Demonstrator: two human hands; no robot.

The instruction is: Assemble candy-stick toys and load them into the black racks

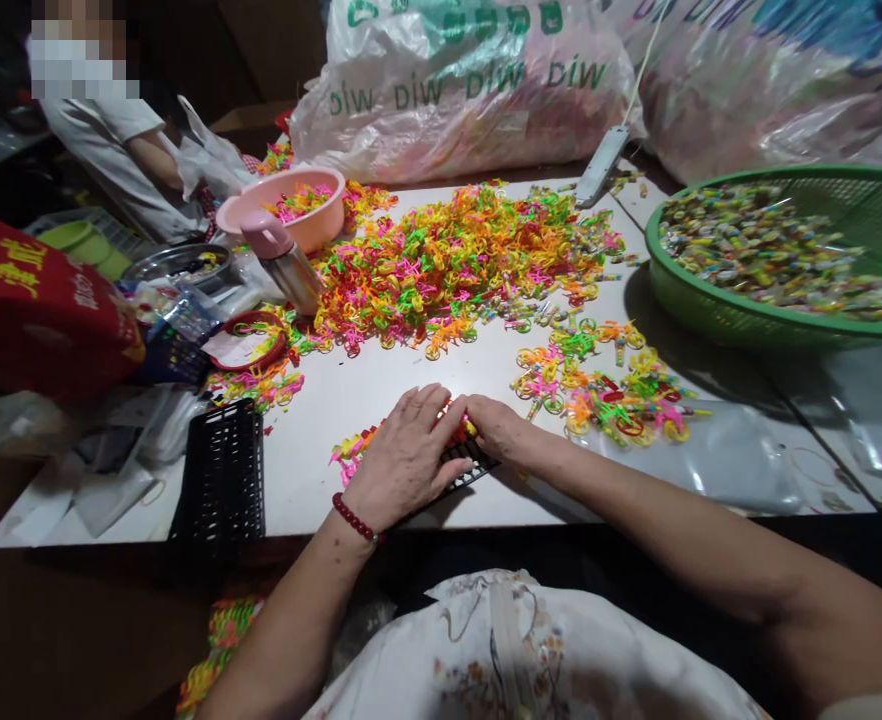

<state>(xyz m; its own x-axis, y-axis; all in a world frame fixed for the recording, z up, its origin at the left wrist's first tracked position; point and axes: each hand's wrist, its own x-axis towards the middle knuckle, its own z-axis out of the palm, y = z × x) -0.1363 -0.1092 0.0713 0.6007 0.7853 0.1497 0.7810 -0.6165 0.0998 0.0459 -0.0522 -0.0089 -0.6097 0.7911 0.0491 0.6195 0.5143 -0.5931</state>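
Note:
My left hand point(403, 455), with a dark red bead bracelet point(355, 517) at the wrist, lies palm down with fingers stretched over a black slotted rack point(478, 463). Pink, yellow and orange plastic pieces point(349, 452) stick out beyond its left side. My right hand point(495, 428) is closed at the rack's right end, its fingertips close to the left hand's, by some red and yellow pieces. What its fingers pinch is hidden. Toy bicycles in bright plastic point(613, 395) lie to the right, some with small candy-like tubes. A large heap of such bicycles point(441, 260) spreads behind my hands.
A green basket point(778, 325) of small wrapped tubes stands right. Clear plastic bags point(718, 460) lie in front of it. Left are another black rack point(220, 470), a pink bowl point(325, 225), a flask point(283, 260) and a red bag point(43, 310). Another person point(118, 150) works at far left.

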